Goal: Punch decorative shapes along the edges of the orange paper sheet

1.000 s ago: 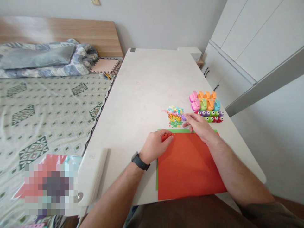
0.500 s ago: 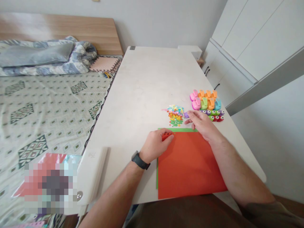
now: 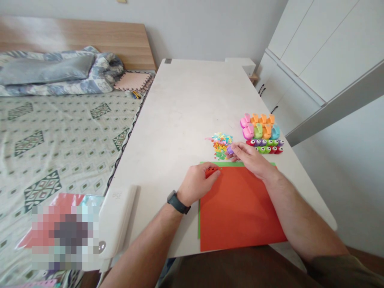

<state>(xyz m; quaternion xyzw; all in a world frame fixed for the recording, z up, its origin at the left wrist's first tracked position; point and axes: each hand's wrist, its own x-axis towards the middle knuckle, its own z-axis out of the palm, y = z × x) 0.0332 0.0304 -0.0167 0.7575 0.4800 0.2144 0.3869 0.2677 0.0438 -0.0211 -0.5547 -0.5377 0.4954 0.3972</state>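
Observation:
My left hand (image 3: 196,183) is closed around a small red paper punch (image 3: 211,171) at the top left corner of an orange-red paper sheet (image 3: 240,210). That sheet lies over a green sheet (image 3: 222,164) near the table's front edge. My right hand (image 3: 251,159) rests on the sheets' far edge, its fingertips pinching a small purple punch (image 3: 230,150) beside a pile of colourful paper cut-outs (image 3: 221,143).
Rows of pink, orange, green, blue, purple and red punches (image 3: 261,134) stand at the right of the white table (image 3: 186,108). A bed (image 3: 60,132) lies along the left side. White cabinets (image 3: 306,60) stand at the right. A white device (image 3: 115,218) sits on the front left corner.
My right hand slid right toward the punches with the purple punch, then came back left to the cut-out pile. My left hand stayed put on the red punch.

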